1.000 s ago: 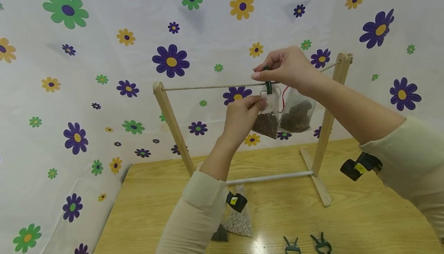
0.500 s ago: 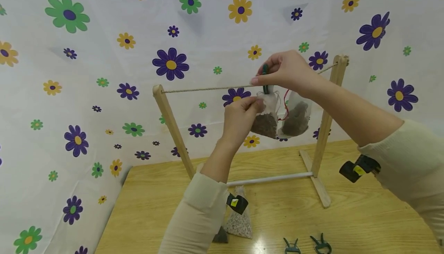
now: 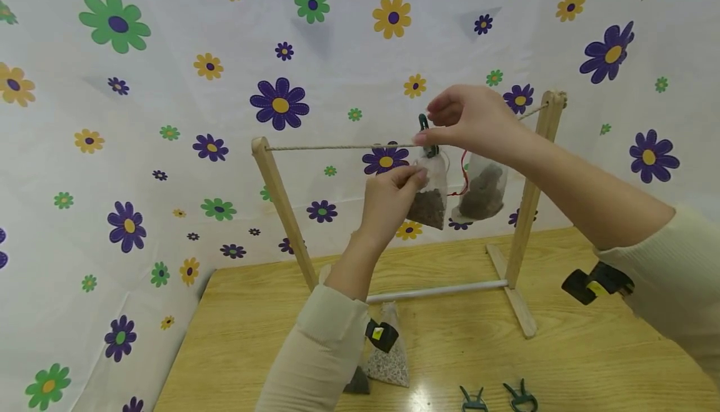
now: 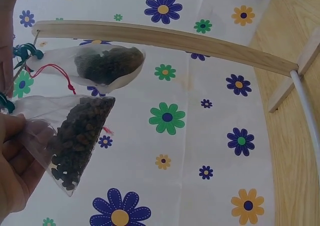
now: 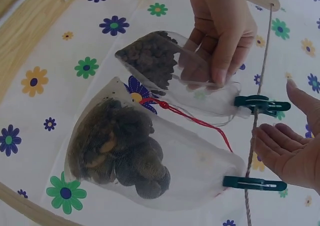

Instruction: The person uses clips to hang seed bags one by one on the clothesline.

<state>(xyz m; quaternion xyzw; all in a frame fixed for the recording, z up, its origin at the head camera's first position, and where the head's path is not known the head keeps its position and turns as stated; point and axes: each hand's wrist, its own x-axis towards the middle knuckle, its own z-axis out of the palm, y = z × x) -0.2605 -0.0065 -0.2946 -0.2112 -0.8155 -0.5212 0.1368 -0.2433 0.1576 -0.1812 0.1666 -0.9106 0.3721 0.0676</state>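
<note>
A small sheer bag [image 3: 429, 209] of dark brown bits hangs at the rope [image 3: 337, 147], its top caught in a green clothespin [image 5: 265, 106]. My left hand [image 3: 388, 202] pinches the bag's upper side between thumb and fingers, just under the rope. Around the clothespin, without gripping it, my right hand [image 3: 478, 121] holds its thumb and fingers apart; the right wrist view shows a gap there. To the right hangs a larger mesh bag [image 5: 120, 151] with dark lumpy pieces and a red drawstring, held by another green clothespin [image 5: 255, 183].
The rope runs between two wooden posts [image 3: 281, 212], joined low down by a white rod [image 3: 439, 290]. On the wooden table [image 3: 242, 337] lie a speckled bag [image 3: 390, 362], a dark bag [image 3: 357, 382] partly behind my left sleeve, and two green clips [image 3: 474, 399]. Flowered cloth covers the wall.
My right fingers have opened and let go of the clothespin, which now stays on the rope with the bag. The left hand still pinches the bag.
</note>
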